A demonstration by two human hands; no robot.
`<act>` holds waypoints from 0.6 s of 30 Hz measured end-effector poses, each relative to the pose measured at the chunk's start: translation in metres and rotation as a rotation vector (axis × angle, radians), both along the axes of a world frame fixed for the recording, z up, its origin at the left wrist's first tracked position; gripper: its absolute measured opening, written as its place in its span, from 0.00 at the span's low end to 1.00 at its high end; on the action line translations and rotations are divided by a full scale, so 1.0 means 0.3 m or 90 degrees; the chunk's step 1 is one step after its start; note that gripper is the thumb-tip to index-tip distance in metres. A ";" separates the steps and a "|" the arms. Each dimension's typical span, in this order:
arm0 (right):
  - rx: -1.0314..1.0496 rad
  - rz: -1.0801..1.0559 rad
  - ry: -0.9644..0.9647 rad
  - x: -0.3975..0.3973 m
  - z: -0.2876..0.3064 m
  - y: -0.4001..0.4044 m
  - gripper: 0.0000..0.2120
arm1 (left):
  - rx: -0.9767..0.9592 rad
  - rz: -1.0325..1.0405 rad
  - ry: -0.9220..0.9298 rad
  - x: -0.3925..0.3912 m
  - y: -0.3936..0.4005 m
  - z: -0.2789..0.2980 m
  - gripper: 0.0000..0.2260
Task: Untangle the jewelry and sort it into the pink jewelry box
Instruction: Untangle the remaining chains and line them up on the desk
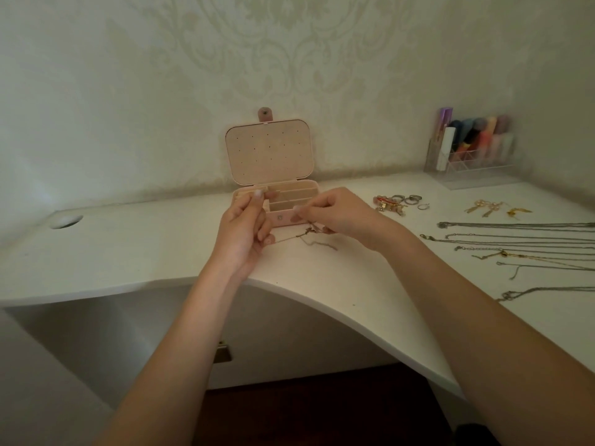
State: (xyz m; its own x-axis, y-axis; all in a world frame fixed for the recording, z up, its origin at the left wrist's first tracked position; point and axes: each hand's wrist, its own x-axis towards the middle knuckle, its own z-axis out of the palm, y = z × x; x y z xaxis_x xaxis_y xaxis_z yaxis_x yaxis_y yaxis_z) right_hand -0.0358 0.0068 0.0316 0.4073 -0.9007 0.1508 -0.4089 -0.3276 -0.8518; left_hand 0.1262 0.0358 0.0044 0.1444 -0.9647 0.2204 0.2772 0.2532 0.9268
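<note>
The pink jewelry box (269, 149) stands open against the wall, its lid upright and its slotted compartments showing. In front of it my left hand (244, 228) and my right hand (335, 217) each pinch part of a thin gold chain (309, 239). The chain stretches between them just above the white desk (128, 252), with a loose tangled end trailing on the surface. Both hands partly cover the box's front edge.
To the right lie rings and a red bracelet (397, 202), gold earrings (489, 207) and several necklaces (521, 243) laid out in rows. A clear organizer (473, 149) with cosmetics stands at the back right. A cable hole (66, 221) sits at the left. The desk's front edge curves inward.
</note>
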 end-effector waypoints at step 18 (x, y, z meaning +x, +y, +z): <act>0.211 -0.070 -0.387 -0.040 0.011 -0.048 0.10 | 0.031 0.016 -0.125 -0.016 0.004 -0.001 0.23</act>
State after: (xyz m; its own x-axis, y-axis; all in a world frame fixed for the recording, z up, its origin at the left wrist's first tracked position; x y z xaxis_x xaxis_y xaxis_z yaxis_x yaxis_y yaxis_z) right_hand -0.0477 -0.0076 0.0351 0.2422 -0.9697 0.0329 0.1564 0.0055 -0.9877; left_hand 0.1214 0.0369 0.0040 0.1269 -0.9715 0.2001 0.0847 0.2116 0.9737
